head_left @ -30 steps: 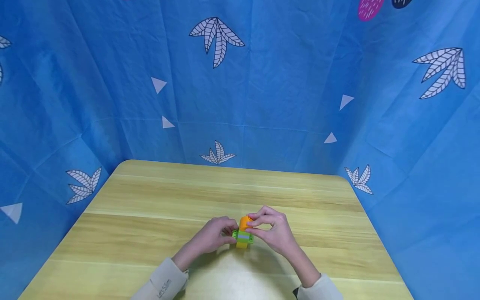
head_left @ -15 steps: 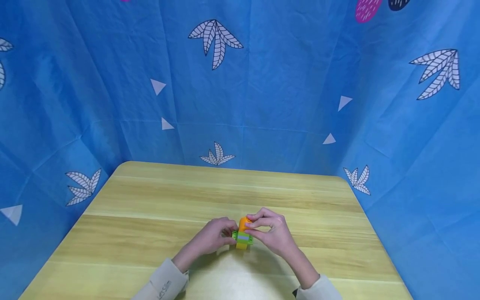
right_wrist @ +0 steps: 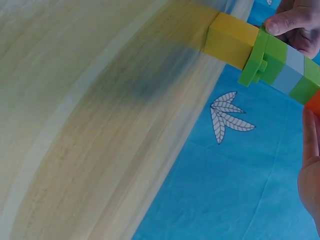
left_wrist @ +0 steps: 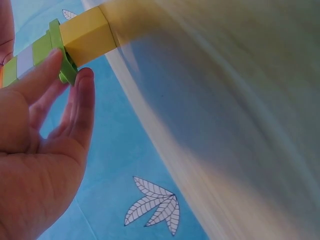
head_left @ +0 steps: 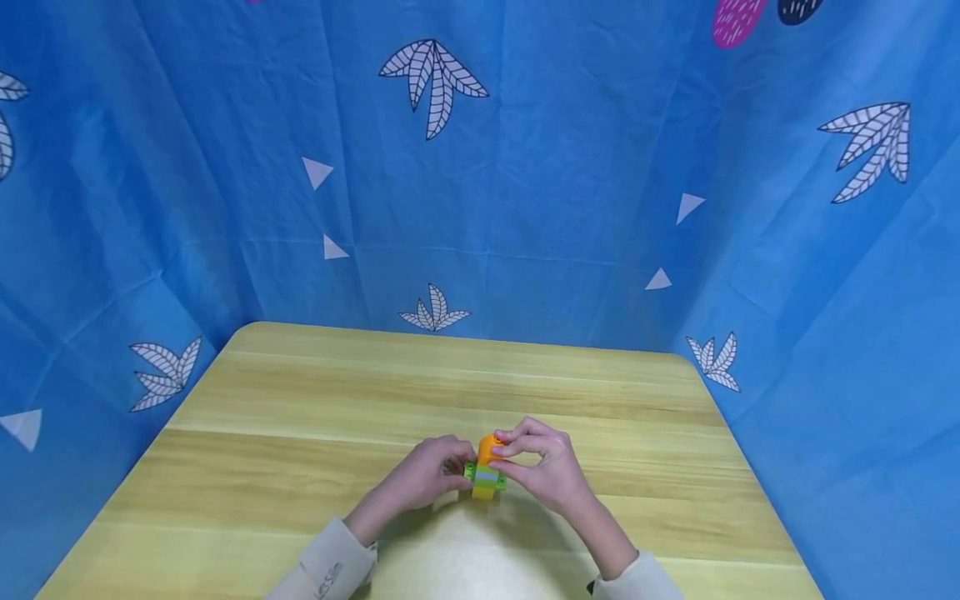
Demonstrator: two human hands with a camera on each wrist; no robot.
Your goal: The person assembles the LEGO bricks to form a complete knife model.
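Note:
A short tower of toy building blocks stands between the two hands. Its bottom is a yellow block; over it comes a green plate with studded ends sticking out both sides. Above that is a green block with a pale band, topped by a rounded orange block. My left hand pinches the left end of the green plate between thumb and fingers. With thumb and fingertips, my right hand grips the orange block from the right, covering part of it.
The tower is on a wood-grain table, near its front middle. A blue curtain with white leaf prints surrounds the back and both sides. Pale sleeves cover both forearms.

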